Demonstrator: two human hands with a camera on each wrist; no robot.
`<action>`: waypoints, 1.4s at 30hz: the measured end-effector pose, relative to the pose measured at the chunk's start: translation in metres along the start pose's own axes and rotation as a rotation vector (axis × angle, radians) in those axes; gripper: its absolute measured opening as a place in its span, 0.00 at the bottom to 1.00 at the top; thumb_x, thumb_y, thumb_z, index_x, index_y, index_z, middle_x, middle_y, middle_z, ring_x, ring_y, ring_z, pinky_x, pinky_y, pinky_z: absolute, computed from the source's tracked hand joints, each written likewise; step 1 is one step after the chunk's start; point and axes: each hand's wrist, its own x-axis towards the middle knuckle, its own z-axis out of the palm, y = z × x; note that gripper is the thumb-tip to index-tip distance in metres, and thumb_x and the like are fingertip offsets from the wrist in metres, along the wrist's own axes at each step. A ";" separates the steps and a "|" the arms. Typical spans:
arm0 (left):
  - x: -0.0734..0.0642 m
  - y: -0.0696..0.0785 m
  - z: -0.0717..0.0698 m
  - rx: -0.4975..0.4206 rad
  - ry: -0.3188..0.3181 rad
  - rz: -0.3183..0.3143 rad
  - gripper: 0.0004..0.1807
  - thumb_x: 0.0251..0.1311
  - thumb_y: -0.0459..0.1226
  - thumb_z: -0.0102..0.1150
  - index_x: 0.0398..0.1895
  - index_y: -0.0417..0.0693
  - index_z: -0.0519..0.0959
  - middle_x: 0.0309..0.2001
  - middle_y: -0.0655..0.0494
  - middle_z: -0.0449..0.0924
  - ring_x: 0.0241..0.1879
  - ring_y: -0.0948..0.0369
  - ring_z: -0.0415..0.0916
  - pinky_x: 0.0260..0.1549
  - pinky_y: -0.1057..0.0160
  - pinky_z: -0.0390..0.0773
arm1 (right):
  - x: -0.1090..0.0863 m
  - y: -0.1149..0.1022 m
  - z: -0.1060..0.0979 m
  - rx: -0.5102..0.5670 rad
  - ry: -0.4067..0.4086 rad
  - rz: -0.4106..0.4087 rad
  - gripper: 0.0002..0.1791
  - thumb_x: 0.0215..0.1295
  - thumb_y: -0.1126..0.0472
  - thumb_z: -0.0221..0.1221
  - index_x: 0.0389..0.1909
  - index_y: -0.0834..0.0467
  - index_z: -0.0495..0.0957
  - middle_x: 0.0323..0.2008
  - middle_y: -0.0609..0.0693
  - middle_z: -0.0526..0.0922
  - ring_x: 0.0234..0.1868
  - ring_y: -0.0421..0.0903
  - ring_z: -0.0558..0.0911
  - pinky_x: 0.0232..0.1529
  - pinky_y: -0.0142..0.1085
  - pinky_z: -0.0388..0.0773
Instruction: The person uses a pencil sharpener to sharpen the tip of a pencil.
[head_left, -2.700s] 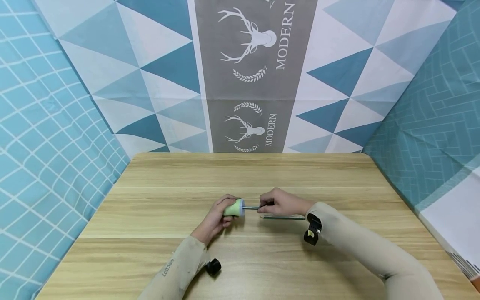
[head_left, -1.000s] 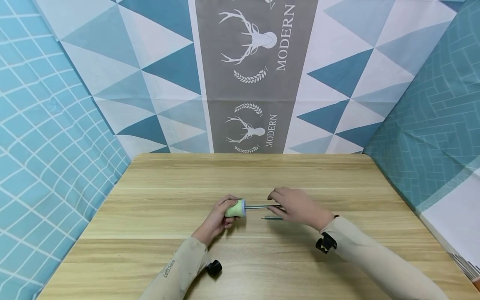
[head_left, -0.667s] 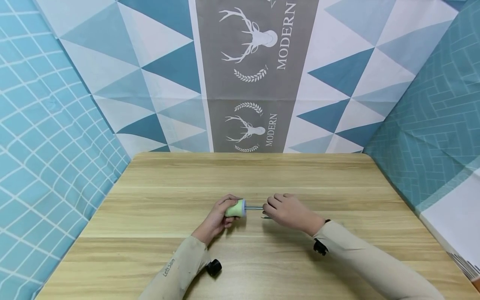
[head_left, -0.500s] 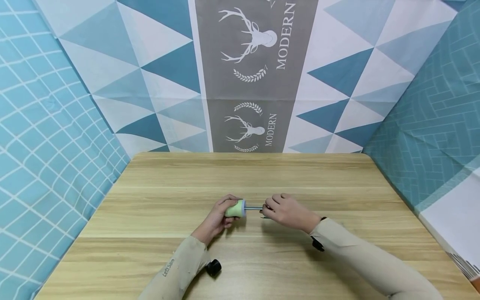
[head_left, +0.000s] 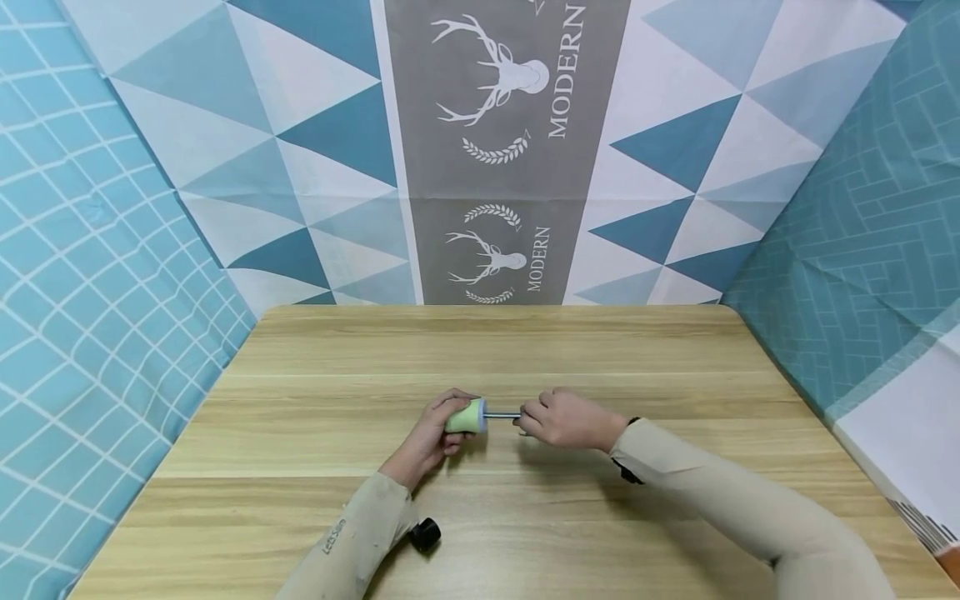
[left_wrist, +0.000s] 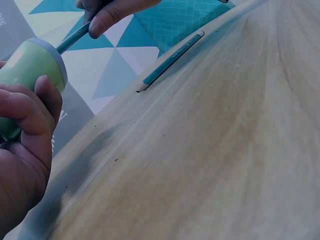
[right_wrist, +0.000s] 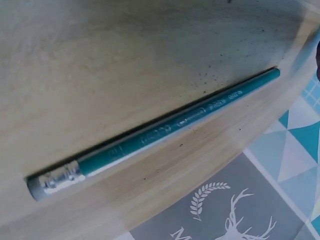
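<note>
My left hand [head_left: 427, 435] grips a light green pencil sharpener [head_left: 467, 417] with a pale blue rim, tilted on its side above the table. One end of a teal pencil [head_left: 501, 415] sits inside the sharpener's rim. My right hand [head_left: 567, 420] pinches that pencil a short way to the right of the sharpener; its far end is hidden by the hand. In the left wrist view the sharpener [left_wrist: 31, 67] and the held pencil [left_wrist: 75, 38] show up close. Beneath the right hand a second teal pencil [right_wrist: 170, 129] with an eraser end lies on the table.
The wooden table [head_left: 315, 500] carries small dark specks near the lying pencil [left_wrist: 170, 62]. Patterned cloth [head_left: 495, 167] hangs along the back and sides. A black wrist camera [head_left: 426, 534] is strapped to the left sleeve.
About a second ago my right hand's fingers were loosened farther right along the pencil; they have since moved left and turned, and pinch it again. My left hand and the sharpener stay nearly still.
</note>
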 end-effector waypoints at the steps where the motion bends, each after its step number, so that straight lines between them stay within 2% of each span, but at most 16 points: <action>1: 0.000 0.000 0.000 0.000 -0.001 0.000 0.08 0.70 0.41 0.50 0.43 0.53 0.80 0.26 0.49 0.75 0.13 0.68 0.64 0.10 0.73 0.61 | 0.000 0.000 0.000 0.022 -0.002 0.008 0.23 0.83 0.59 0.33 0.31 0.58 0.73 0.26 0.47 0.74 0.16 0.39 0.67 0.15 0.29 0.67; 5: 0.000 0.000 0.000 -0.003 0.000 -0.001 0.08 0.70 0.40 0.50 0.43 0.53 0.80 0.25 0.49 0.75 0.13 0.68 0.64 0.10 0.73 0.61 | 0.001 0.001 0.001 0.174 -0.015 0.069 0.20 0.82 0.57 0.39 0.30 0.58 0.72 0.23 0.46 0.73 0.16 0.38 0.70 0.16 0.28 0.68; 8: -0.001 0.001 0.000 -0.009 0.001 -0.003 0.08 0.70 0.40 0.49 0.43 0.53 0.80 0.25 0.49 0.75 0.13 0.68 0.63 0.10 0.73 0.62 | 0.002 0.003 0.002 0.393 -0.030 0.152 0.14 0.76 0.60 0.53 0.28 0.58 0.70 0.21 0.44 0.72 0.15 0.35 0.70 0.17 0.25 0.68; 12: -0.001 0.001 0.001 -0.010 0.002 -0.001 0.09 0.70 0.41 0.49 0.44 0.52 0.80 0.25 0.49 0.75 0.13 0.68 0.64 0.10 0.73 0.62 | 0.003 0.007 0.002 0.738 -0.081 0.302 0.15 0.65 0.66 0.64 0.24 0.56 0.68 0.18 0.42 0.70 0.17 0.31 0.66 0.19 0.22 0.66; 16: -0.001 0.002 0.001 -0.007 0.006 0.001 0.09 0.70 0.41 0.50 0.44 0.53 0.80 0.25 0.49 0.75 0.13 0.67 0.64 0.10 0.73 0.62 | 0.005 0.012 0.001 0.999 -0.178 0.443 0.17 0.68 0.65 0.62 0.22 0.53 0.67 0.17 0.38 0.68 0.19 0.27 0.62 0.20 0.22 0.64; 20: -0.001 0.002 0.001 -0.009 0.009 -0.002 0.09 0.70 0.41 0.51 0.43 0.53 0.80 0.26 0.49 0.75 0.13 0.67 0.64 0.10 0.72 0.62 | 0.006 0.018 -0.001 1.202 -0.266 0.603 0.17 0.71 0.61 0.60 0.21 0.53 0.68 0.17 0.36 0.64 0.17 0.29 0.60 0.21 0.25 0.62; 25: 0.001 0.002 0.001 -0.009 0.019 -0.003 0.09 0.70 0.41 0.50 0.44 0.52 0.80 0.26 0.48 0.75 0.13 0.67 0.64 0.10 0.72 0.62 | 0.005 0.022 0.001 1.383 -0.348 0.805 0.18 0.70 0.59 0.62 0.19 0.54 0.69 0.16 0.38 0.61 0.17 0.34 0.60 0.23 0.29 0.60; 31: -0.001 0.003 0.003 0.005 0.030 -0.003 0.08 0.69 0.40 0.51 0.42 0.56 0.81 0.25 0.49 0.75 0.13 0.67 0.64 0.09 0.72 0.61 | 0.001 0.021 0.006 1.579 -0.404 0.973 0.20 0.70 0.60 0.61 0.19 0.59 0.69 0.11 0.41 0.62 0.10 0.37 0.59 0.15 0.30 0.59; 37: -0.002 0.003 0.002 0.013 0.006 0.002 0.08 0.69 0.41 0.51 0.43 0.56 0.81 0.26 0.49 0.75 0.13 0.67 0.65 0.10 0.72 0.62 | -0.004 0.021 0.012 1.803 -0.422 1.027 0.19 0.73 0.61 0.57 0.28 0.74 0.71 0.10 0.43 0.61 0.09 0.38 0.58 0.11 0.31 0.57; 40: -0.002 0.002 0.002 0.011 0.001 0.003 0.08 0.69 0.41 0.51 0.43 0.56 0.81 0.26 0.49 0.75 0.13 0.67 0.65 0.10 0.72 0.63 | -0.005 0.022 0.015 1.894 -0.438 1.049 0.19 0.73 0.61 0.55 0.32 0.77 0.70 0.10 0.44 0.61 0.09 0.38 0.57 0.10 0.31 0.57; 42: -0.002 0.001 0.002 0.008 0.004 0.003 0.08 0.69 0.41 0.51 0.42 0.56 0.81 0.25 0.49 0.75 0.13 0.67 0.65 0.10 0.72 0.62 | -0.005 0.023 0.017 1.913 -0.457 1.062 0.20 0.73 0.61 0.55 0.33 0.77 0.71 0.10 0.44 0.61 0.09 0.38 0.57 0.10 0.31 0.57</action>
